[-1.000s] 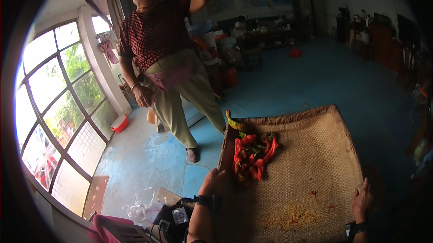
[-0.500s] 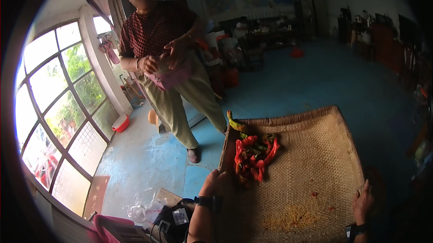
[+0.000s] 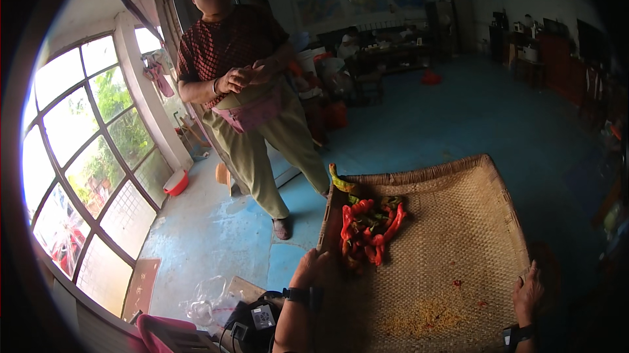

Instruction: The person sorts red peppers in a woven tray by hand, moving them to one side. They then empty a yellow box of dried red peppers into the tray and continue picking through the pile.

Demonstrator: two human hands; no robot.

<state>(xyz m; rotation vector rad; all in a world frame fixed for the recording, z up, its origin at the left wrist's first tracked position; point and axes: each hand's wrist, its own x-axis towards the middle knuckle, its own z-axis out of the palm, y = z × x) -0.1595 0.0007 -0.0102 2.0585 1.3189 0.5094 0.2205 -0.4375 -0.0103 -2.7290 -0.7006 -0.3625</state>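
Observation:
A large woven bamboo tray [image 3: 452, 235] with raised sides is held before me by its two side edges. My left hand [image 3: 309, 268] is closed on the left edge, and my right hand [image 3: 527, 293] grips the right rim; its inner fingers are partly hidden. Red and dark green chili peppers [image 3: 379, 238] lie heaped in the tray's far left part. One yellow-green pepper [image 3: 341, 180] rests at the far left corner. Pale yellow seeds [image 3: 426, 314] with a few red bits are scattered over the near part.
Across the tray at left stands a person [image 3: 246, 84], hands together at the waist. Left are a window wall [image 3: 98, 156] and a red basin [image 3: 176, 183]. A pink chair [image 3: 164, 333] and black bag [image 3: 252, 320] are near left. Furniture [image 3: 393, 55] lines the far wall.
The standing person's hands have come together and the head has shifted slightly right. My hands and the tray stay nearly where they were.

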